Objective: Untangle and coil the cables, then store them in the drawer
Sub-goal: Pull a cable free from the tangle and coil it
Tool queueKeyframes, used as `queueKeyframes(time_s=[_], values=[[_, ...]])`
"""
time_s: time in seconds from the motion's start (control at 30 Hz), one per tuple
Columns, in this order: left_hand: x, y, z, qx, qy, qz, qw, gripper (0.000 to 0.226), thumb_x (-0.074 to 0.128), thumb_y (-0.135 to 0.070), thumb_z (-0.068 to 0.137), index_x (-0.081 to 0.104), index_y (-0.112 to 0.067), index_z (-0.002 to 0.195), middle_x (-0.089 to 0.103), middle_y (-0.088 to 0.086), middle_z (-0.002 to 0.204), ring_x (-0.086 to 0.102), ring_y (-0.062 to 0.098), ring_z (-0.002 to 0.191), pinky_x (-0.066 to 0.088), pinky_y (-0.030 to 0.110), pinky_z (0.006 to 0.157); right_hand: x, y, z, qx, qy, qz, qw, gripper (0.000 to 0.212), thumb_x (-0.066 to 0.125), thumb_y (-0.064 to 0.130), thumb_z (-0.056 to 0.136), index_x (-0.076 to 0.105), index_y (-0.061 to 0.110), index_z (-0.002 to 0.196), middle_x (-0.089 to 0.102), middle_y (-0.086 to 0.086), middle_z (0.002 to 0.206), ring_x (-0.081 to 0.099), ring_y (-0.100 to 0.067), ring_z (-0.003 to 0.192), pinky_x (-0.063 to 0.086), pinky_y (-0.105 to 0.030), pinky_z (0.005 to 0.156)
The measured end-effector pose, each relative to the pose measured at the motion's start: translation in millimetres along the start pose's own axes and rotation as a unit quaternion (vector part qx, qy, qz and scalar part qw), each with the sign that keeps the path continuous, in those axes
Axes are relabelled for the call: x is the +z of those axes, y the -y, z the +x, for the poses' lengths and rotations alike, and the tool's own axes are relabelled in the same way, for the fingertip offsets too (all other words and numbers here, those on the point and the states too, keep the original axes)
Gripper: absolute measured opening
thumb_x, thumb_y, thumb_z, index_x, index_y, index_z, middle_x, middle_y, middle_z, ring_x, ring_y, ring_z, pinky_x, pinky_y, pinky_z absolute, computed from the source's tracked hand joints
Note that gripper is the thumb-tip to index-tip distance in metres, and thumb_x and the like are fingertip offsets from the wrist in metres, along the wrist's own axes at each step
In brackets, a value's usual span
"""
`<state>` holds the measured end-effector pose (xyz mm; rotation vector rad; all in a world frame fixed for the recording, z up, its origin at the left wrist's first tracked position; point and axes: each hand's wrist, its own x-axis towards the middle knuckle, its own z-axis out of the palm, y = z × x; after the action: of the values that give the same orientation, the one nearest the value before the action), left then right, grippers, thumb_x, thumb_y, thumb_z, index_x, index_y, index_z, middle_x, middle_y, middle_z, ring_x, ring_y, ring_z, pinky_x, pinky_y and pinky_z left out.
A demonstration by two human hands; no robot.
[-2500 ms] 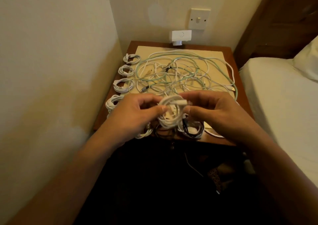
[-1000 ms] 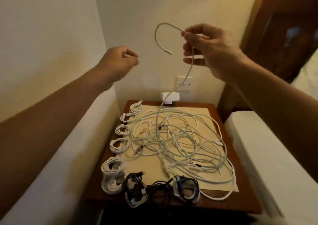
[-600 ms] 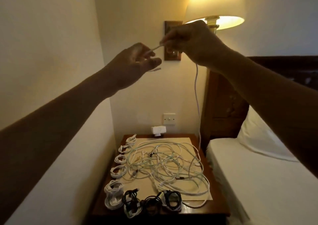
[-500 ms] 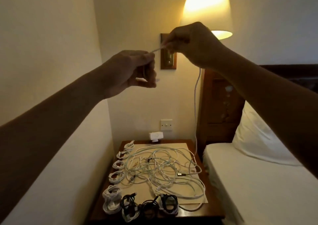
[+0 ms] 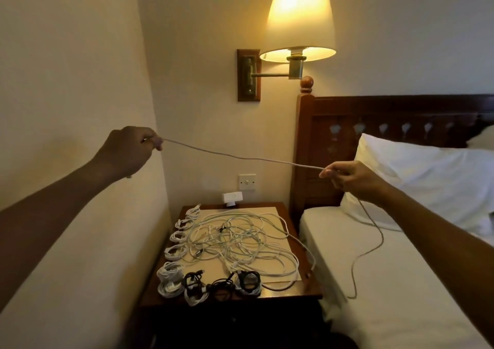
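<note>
A thin white cable (image 5: 240, 157) stretches through the air between my hands, high above the bedside table (image 5: 307, 291). My left hand (image 5: 131, 149) grips one end near the left wall. My right hand (image 5: 347, 177) pinches the cable further along, and the rest hangs down in a loose curve over the bed. On the table lies a tangle of white and pale green cables (image 5: 240, 241). Several coiled white cables (image 5: 176, 251) line its left edge, and coiled black cables (image 5: 222, 286) sit along the front edge. No drawer is visible.
A lit wall lamp (image 5: 299, 20) hangs above the table. A white adapter (image 5: 232, 197) sits in the wall under a switch (image 5: 247, 181). The bed (image 5: 401, 282) with pillow (image 5: 427, 177) and dark headboard (image 5: 374, 119) fills the right. A wall runs close on the left.
My hands have moved apart and lower, the right one sliding along the cable toward the bed, so a long stretch now spans between them. The cable has come free of the tangle.
</note>
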<state>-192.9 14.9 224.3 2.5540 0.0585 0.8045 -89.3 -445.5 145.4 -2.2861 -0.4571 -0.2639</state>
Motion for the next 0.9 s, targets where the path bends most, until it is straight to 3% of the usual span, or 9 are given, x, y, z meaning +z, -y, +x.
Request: queueKeyframes(time_s=[0.13, 0.27, 0.37, 0.53, 0.6, 0.67, 0.73, 0.8, 0.9], values=[[19.2, -14.6, -19.0, 0.014, 0.016, -0.002, 1.0, 0.023, 0.049, -0.027, 0.105, 0.069, -0.024, 0.092, 0.065, 0.002, 0.076, 0.056, 0.02, 0.065, 0.038, 0.029, 0.058, 18.7, -12.6, -24.7, 0.088, 0.105, 0.046, 0.989, 0.012, 0.059, 0.015, 0.103, 0.071, 0.016, 0.106, 0.071, -0.01, 0.091, 0.067, -0.023, 0.084, 0.058, -0.03, 0.073], [37.1, -69.0, -34.3, 0.099, 0.074, -0.081, 0.989, 0.022, 0.051, -0.029, 0.105, 0.07, -0.025, 0.094, 0.059, -0.01, 0.074, 0.052, 0.005, 0.064, 0.035, 0.028, 0.059, 27.4, 28.1, -22.0, 0.066, 0.221, 0.03, 0.972, 0.022, 0.069, 0.015, 0.097, 0.066, 0.017, 0.118, 0.072, -0.013, 0.106, 0.07, -0.024, 0.093, 0.061, -0.034, 0.081], [52.7, -100.8, -46.3, 0.208, 0.099, -0.096, 0.968, 0.017, 0.054, -0.033, 0.104, 0.071, -0.029, 0.102, 0.061, -0.025, 0.084, 0.057, -0.008, 0.073, 0.038, 0.01, 0.062, 30.4, 72.8, -21.0, 0.025, 0.225, 0.094, 0.969, 0.033, 0.069, 0.025, 0.096, 0.062, 0.02, 0.128, 0.069, -0.012, 0.115, 0.07, -0.024, 0.099, 0.06, -0.035, 0.083], [71.5, -117.6, -57.1, 0.253, 0.119, -0.142, 0.949, 0.021, 0.058, -0.036, 0.101, 0.074, -0.028, 0.11, 0.067, -0.019, 0.088, 0.058, 0.001, 0.073, 0.038, 0.007, 0.059, 40.5, 119.0, -30.1, -0.024, 0.201, -0.194, 0.96, 0.083, 0.078, 0.045, 0.087, 0.035, 0.026, 0.155, 0.042, -0.001, 0.158, 0.043, -0.024, 0.142, 0.043, -0.045, 0.113], [75.8, -119.1, -61.5, 0.255, 0.112, -0.142, 0.95, 0.019, 0.059, -0.038, 0.1, 0.072, -0.027, 0.106, 0.066, -0.01, 0.077, 0.056, 0.01, 0.065, 0.035, 0.011, 0.054, 46.1, 122.8, -37.7, -0.07, 0.188, -0.068, 0.977, 0.058, 0.072, 0.037, 0.093, 0.05, 0.022, 0.144, 0.059, -0.003, 0.142, 0.056, -0.021, 0.13, 0.048, -0.046, 0.109], [78.3, -115.3, -62.7, 0.231, 0.098, -0.14, 0.958, 0.015, 0.059, -0.036, 0.101, 0.064, -0.023, 0.103, 0.061, -0.007, 0.068, 0.051, 0.008, 0.055, 0.034, 0.011, 0.049, 48.3, 122.2, -44.3, -0.089, 0.202, 0.127, 0.967, 0.023, 0.059, 0.025, 0.102, 0.064, 0.014, 0.122, 0.071, -0.003, 0.1, 0.07, -0.019, 0.094, 0.059, -0.035, 0.086], [80.1, -103.2, -61.3, 0.201, 0.129, -0.147, 0.96, 0.009, 0.057, -0.029, 0.103, 0.057, -0.021, 0.102, 0.058, -0.006, 0.07, 0.049, 0.004, 0.056, 0.036, 0.014, 0.051, 50.4, 115.8, -48.2, -0.079, 0.215, 0.233, 0.945, 0.026, 0.048, 0.024, 0.107, 0.066, 0.007, 0.111, 0.054, -0.003, 0.071, 0.053, -0.018, 0.06, 0.048, -0.024, 0.057], [80.1, -85.8, -59.4, 0.206, 0.179, -0.13, 0.953, 0.005, 0.057, -0.022, 0.103, 0.06, -0.021, 0.099, 0.059, -0.008, 0.077, 0.052, 0.002, 0.062, 0.037, 0.014, 0.056, 53.3, 102.3, -47.5, -0.086, 0.195, 0.206, 0.955, 0.033, 0.044, 0.03, 0.108, 0.068, 0.008, 0.107, 0.043, -0.001, 0.064, 0.038, -0.015, 0.053, 0.035, -0.024, 0.048], [85.2, -50.0, -53.6, 0.249, 0.184, -0.019, 0.951, 0.007, 0.066, -0.016, 0.098, 0.067, -0.016, 0.091, 0.063, -0.009, 0.076, 0.055, 0.003, 0.066, 0.036, 0.012, 0.058, 59.8, 74.4, -43.9, -0.109, 0.169, 0.027, 0.979, 0.03, 0.047, 0.032, 0.107, 0.073, 0.02, 0.099, 0.058, -0.002, 0.069, 0.049, -0.016, 0.055, 0.041, -0.023, 0.052]])
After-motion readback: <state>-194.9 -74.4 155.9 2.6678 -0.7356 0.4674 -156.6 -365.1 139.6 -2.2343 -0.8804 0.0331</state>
